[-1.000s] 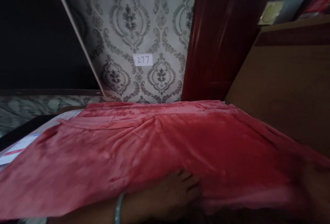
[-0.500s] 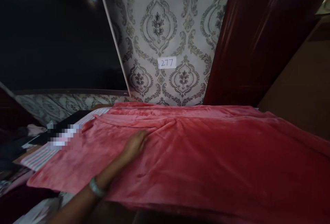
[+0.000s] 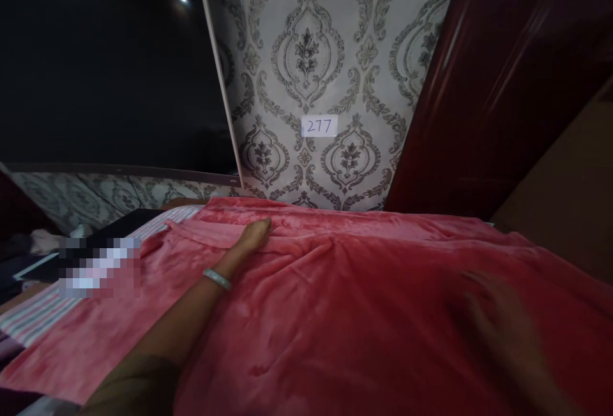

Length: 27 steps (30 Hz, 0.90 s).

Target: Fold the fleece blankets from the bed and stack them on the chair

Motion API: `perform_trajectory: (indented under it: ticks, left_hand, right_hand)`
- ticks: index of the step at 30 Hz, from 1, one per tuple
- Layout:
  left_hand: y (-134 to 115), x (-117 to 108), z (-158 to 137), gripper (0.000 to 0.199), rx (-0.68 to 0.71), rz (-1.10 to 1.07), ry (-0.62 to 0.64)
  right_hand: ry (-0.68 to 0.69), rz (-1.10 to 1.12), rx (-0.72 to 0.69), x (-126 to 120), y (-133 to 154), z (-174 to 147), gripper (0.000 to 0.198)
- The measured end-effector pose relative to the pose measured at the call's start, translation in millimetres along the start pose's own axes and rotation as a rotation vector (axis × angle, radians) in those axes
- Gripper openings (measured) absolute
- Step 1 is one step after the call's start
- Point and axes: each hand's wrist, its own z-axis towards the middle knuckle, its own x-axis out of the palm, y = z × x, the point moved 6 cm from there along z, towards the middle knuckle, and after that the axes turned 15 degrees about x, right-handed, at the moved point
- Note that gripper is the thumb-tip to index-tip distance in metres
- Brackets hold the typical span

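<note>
A red plush blanket [image 3: 383, 301] lies spread over a surface, with creases and a raised fold running across its far part. My left hand [image 3: 257, 235], with a pale bangle on the wrist, is at that far fold, left of the middle. Its fingers are curled down and closed on the blanket's cloth; the fingertips are hidden. Over the right part of the blanket is my right hand [image 3: 502, 320], blurred and in shadow. Its thumb and fingers look apart, with nothing seen between them. Whether it touches the cloth I cannot tell.
A striped cloth [image 3: 43, 314] shows under the blanket's left edge, beside a dark flat object [image 3: 108, 234]. A large black screen [image 3: 115, 71] stands behind on the left. The patterned wall bears a paper label [image 3: 319, 126]; a dark red glossy panel [image 3: 460, 84] rises at the right.
My left hand has moved farther away across the blanket to the far fold and is now closed there. My right hand has come into view at the right. The view has shifted slightly.
</note>
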Motion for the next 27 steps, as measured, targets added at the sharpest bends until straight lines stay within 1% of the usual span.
perform_trajectory:
  ticks: [1,3,5,6,8,9,11,13,15,17,19,22,25,27]
  left_hand:
    - [0,1,4,0.026,0.016,-0.015,0.017]
    - [0,4,10,0.023,0.050,-0.053,0.078]
    - [1,9,12,0.020,0.074,-0.088,0.135]
    - [2,11,13,0.018,0.082,-0.097,0.144]
    - [3,11,16,0.015,0.081,-0.092,0.115]
    - [3,10,18,0.017,0.073,-0.084,0.090]
    - [4,10,22,0.021,0.054,-0.073,0.060]
    - [3,13,24,0.022,0.048,-0.084,0.087]
    - [2,17,22,0.024,0.060,-0.115,0.153]
    - [1,21,16,0.025,0.082,-0.150,0.216]
    - [1,22,12,0.021,0.101,-0.169,0.239]
    - [5,19,15,0.015,0.090,-0.140,0.181]
    - [10,19,27,0.019,0.043,-0.079,0.096]
    - [10,23,35,0.020,0.030,-0.055,0.074]
  right_hand:
    - [0.087,0.077,-0.043,22,22,5,0.038]
    - [0.200,0.186,-0.134,60,68,13,0.037]
    - [0.312,0.245,-0.203,94,111,19,0.037]
    - [0.357,0.254,-0.227,109,129,23,0.037]
    - [0.433,0.256,-0.268,136,159,29,0.037]
    - [0.463,0.250,-0.288,149,170,32,0.038]
    - [0.504,0.215,-0.316,171,187,37,0.039]
    - [0.534,0.142,-0.307,192,193,38,0.040]
    - [0.560,0.060,-0.271,207,191,37,0.041]
    - [0.568,0.004,-0.246,216,185,32,0.042]
    - [0.565,-0.029,-0.239,220,179,27,0.043]
    - [0.569,-0.079,-0.216,222,173,22,0.045]
    - [0.552,-0.121,-0.197,223,171,21,0.047]
    - [0.538,-0.130,-0.204,222,170,21,0.048]
